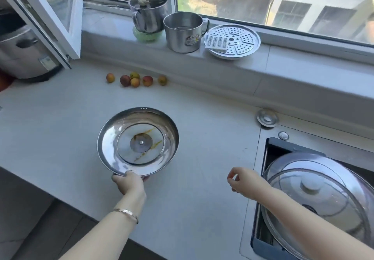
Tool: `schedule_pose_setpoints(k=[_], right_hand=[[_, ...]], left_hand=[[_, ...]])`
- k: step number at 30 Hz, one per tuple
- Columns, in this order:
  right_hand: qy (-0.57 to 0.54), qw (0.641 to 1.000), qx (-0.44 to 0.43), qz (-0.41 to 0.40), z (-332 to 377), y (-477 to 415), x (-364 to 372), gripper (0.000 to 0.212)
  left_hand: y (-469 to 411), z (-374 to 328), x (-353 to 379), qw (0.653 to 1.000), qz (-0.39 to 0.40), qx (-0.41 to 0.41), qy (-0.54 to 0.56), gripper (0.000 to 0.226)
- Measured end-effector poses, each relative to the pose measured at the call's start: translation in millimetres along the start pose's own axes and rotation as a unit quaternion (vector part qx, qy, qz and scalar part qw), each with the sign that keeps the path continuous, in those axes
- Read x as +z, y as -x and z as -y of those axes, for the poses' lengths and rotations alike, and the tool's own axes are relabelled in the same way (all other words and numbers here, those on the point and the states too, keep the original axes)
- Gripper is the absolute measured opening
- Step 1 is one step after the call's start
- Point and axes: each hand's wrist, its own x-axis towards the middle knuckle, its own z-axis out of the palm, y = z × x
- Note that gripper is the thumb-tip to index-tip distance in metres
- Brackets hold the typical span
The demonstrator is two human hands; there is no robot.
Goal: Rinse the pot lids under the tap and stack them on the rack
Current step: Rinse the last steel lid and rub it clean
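We find the smaller lid (137,140) on the grey counter (60,128), left of the sink (271,150), turned inner side up. Its glass centre carries yellow-brown streaks around the middle screw plate. The left hand (129,184) grips the near rim of this lid, with the fingers curled under the edge and the thumb over it. A bracelet (127,213) sits on that wrist.

The right hand (244,181) hovers above the counter, just beside the sink's left edge and apart from both lids. Its fingers are loosely curled and the thumb and forefinger tips are close together. It appears to hold nothing, though the view is too soft to be certain.

The large lid (319,195) lies tilted in the sink, knob side up, partly under the right forearm.

Six small fruits (135,79) lie at the back of the counter. On the windowsill (283,63) stand a lidded steel pot (148,15), a steel mug (182,33) and a perforated steamer plate (232,41).
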Motion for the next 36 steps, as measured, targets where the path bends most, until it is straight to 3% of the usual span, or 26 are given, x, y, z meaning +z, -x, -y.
schedule_pose_setpoints(k=[1, 3, 7, 10, 16, 22, 26, 32, 36], right_hand=[[0.001, 1.0, 0.008, -0.008, -9.3, 2.1, -3.2, 0.01], [-0.006, 0.999, 0.024, -0.034, -30.6, 9.1, -11.5, 0.01], [-0.044, 0.994, 0.042, -0.095, -83.9, 35.4, -30.1, 0.012], [-0.06, 0.986, 0.062, -0.141, -137.9, 57.2, -43.5, 0.013], [-0.13, 0.964, 0.11, -0.205, -262.3, 118.2, -77.2, 0.012], [-0.129, 0.96, 0.115, -0.222, -387.9, 168.8, -116.2, 0.014], [-0.105, 0.958, 0.132, -0.232, -456.5, 180.1, -131.4, 0.011], [-0.075, 0.942, 0.096, -0.313, -492.0, 173.8, -156.4, 0.028], [-0.01, 0.951, 0.064, -0.304, -498.0, 153.0, -171.1, 0.047]], left_hand=[[10.5, -2.2, 4.9, 0.994, 0.045, 0.032, -0.092, 0.033], [23.3, 4.6, 17.0, 0.977, 0.092, 0.081, -0.174, 0.033], [76.7, 23.0, 40.5, 0.912, 0.189, 0.179, -0.317, 0.031], [132.9, 44.3, 57.0, 0.864, 0.256, 0.219, -0.375, 0.031], [251.3, 111.2, 71.9, 0.804, 0.372, 0.269, -0.379, 0.026], [357.1, 192.4, 71.3, 0.813, 0.397, 0.231, -0.358, 0.02], [407.0, 232.4, 64.6, 0.811, 0.39, 0.197, -0.388, 0.027], [450.9, 258.6, 60.6, 0.786, 0.414, 0.202, -0.413, 0.048], [460.3, 263.4, 70.7, 0.761, 0.408, 0.234, -0.447, 0.044]])
